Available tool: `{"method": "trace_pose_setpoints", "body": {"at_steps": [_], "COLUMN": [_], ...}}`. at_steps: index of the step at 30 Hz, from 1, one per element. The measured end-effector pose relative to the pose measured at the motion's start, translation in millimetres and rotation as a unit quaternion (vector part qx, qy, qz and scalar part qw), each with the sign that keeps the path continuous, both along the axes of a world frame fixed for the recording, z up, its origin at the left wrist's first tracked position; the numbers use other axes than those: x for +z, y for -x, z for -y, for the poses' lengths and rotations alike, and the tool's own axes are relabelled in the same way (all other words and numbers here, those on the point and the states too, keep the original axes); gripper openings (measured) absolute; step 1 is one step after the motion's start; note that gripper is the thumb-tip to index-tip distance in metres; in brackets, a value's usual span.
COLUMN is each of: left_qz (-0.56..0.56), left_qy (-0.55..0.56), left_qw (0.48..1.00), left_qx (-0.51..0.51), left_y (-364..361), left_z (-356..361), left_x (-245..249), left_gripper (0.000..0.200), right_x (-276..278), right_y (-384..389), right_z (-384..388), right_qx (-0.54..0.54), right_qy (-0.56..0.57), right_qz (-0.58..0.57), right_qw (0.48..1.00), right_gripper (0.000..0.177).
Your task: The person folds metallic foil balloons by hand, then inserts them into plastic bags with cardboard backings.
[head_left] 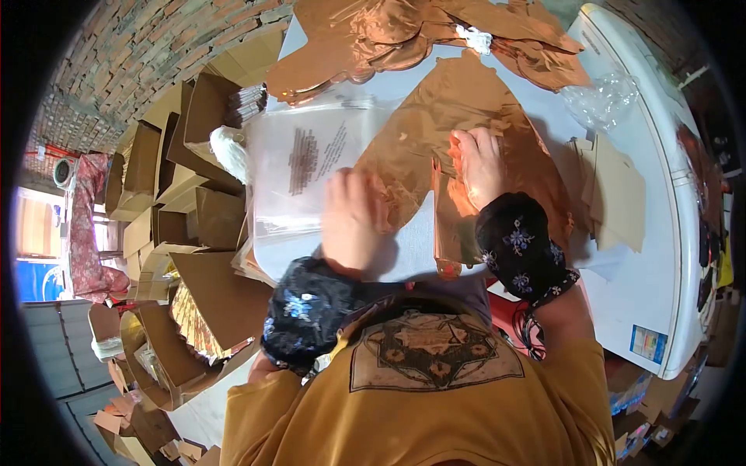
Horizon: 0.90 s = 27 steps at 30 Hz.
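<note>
A large, flat copper-coloured foil piece, shaped like an uninflated foil balloon, lies on the table in front of me. My right hand rests on its middle, fingers curled and closed on a crease of the foil. A folded strip of the same foil hangs toward me below that hand. At the foil's lower left edge is my left hand, smeared by motion, its fingers indistinct. Just left of it, clear plastic bags with printed text lie in a stack.
More copper foil pieces are heaped at the back, with a white tied bundle. Crumpled clear plastic and beige card sheets lie on the right, beside a long white appliance. Open cardboard boxes crowd the left.
</note>
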<state>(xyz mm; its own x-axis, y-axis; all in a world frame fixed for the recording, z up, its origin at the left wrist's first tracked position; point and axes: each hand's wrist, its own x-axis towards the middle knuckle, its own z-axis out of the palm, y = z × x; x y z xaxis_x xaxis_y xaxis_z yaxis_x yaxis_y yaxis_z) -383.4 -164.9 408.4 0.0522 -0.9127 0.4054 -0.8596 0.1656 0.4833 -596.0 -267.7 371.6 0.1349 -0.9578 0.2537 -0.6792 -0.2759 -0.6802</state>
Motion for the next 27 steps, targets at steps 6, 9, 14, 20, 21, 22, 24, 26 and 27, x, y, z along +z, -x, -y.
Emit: {"method": "trace_pose_setpoints", "body": {"at_steps": [6, 9, 14, 20, 21, 22, 24, 26, 27], "left_qz": [0.161, 0.196, 0.226, 0.160, 0.136, 0.112, 0.075, 0.052, 0.030], "left_qy": [-0.058, -0.068, -0.107, -0.159, -0.156, -0.152, -0.151, -0.156, -0.138], "left_qw": [0.984, 0.977, 0.967, 0.974, 0.978, 0.982, 0.986, 0.986, 0.990], "left_qx": [0.040, 0.047, 0.035, 0.018, 0.011, 0.004, -0.006, -0.012, -0.027], "left_y": [-21.6, -18.4, -21.2, -23.7, -24.9, -25.9, -25.5, -24.5, -23.9], "left_z": [15.3, 21.9, 27.6, 37.1, 38.7, 40.3, 42.7, 44.4, 44.3], "left_x": [-10.6, -9.0, -10.0, -14.4, -16.8, -18.9, -18.2, -11.5, -8.5], "left_gripper": [0.068, 0.074, 0.075, 0.056, 0.050, 0.044, 0.033, 0.025, 0.022], "right_x": [-6.4, -2.4, -7.2, -6.4, -5.2, -5.5, -6.6, -6.4, -6.4], "right_y": [3.9, 1.6, 3.1, 3.7, 3.4, 3.1, 3.2, 3.4, 3.5], "right_z": [1.6, -1.3, 1.4, 2.1, 1.6, 1.4, 1.3, 1.3, 1.6], "right_qx": [0.019, 0.014, 0.020, 0.022, 0.023, 0.022, 0.021, 0.022, 0.023], "right_qy": [0.125, 0.096, 0.121, 0.134, 0.135, 0.136, 0.139, 0.141, 0.142], "right_qz": [-0.142, -0.121, -0.143, -0.151, -0.151, -0.149, -0.145, -0.143, -0.141], "right_qw": [0.982, 0.988, 0.982, 0.979, 0.979, 0.979, 0.979, 0.979, 0.979], "right_gripper": [0.032, 0.032, 0.033, 0.033, 0.033, 0.033, 0.033, 0.034, 0.034]}}
